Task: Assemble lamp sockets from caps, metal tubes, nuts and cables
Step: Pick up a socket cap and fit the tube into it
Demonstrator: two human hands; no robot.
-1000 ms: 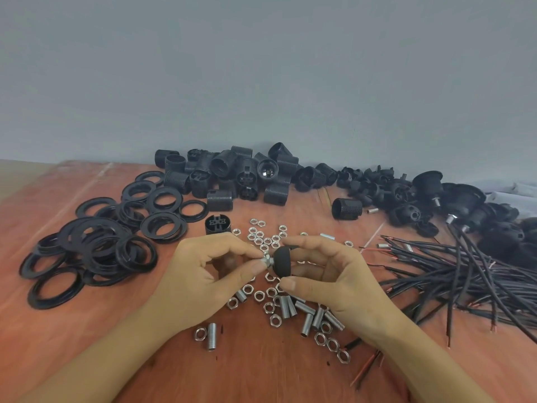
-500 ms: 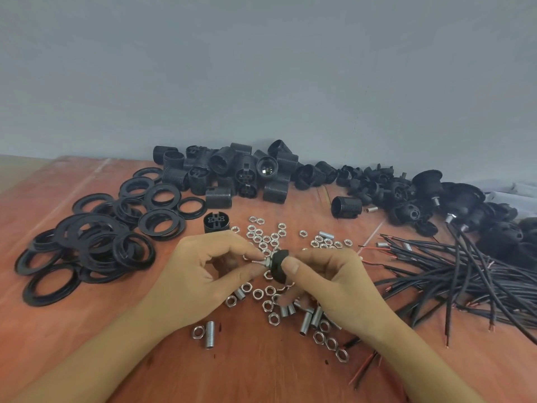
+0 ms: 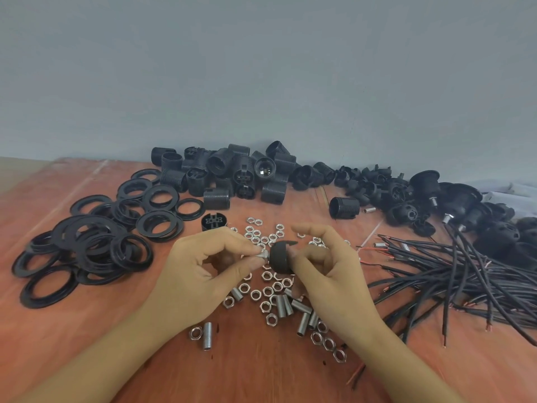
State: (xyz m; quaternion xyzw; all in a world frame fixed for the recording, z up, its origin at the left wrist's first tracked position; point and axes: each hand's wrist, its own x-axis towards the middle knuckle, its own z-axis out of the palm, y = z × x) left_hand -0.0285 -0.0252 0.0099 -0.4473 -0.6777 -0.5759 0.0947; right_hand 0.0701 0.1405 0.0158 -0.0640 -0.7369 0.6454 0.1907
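Note:
My right hand (image 3: 328,274) holds a black dome-shaped cap (image 3: 279,256) by its rim, thumb and middle fingers on it, index finger lifted off above. A short metal tube with a nut (image 3: 263,255) sticks out of the cap's left side. My left hand (image 3: 203,271) pinches that tube and nut between thumb and forefinger. Both hands hover just above the table over a scatter of loose silver nuts (image 3: 268,292) and metal tubes (image 3: 302,315). A bundle of black cables (image 3: 453,269) with bare copper ends lies to the right.
Black flat rings (image 3: 96,242) are piled at the left. Threaded black socket bodies (image 3: 232,173) are heaped along the back wall, with more caps and assembled pieces (image 3: 453,199) at the back right. One tube and nut (image 3: 203,334) lie near my left wrist on the reddish wooden table (image 3: 261,373).
The right hand has turned the cap and shifted its grip; its index finger has lifted off. The left hand stays pinching the tube and nut at the cap's left side.

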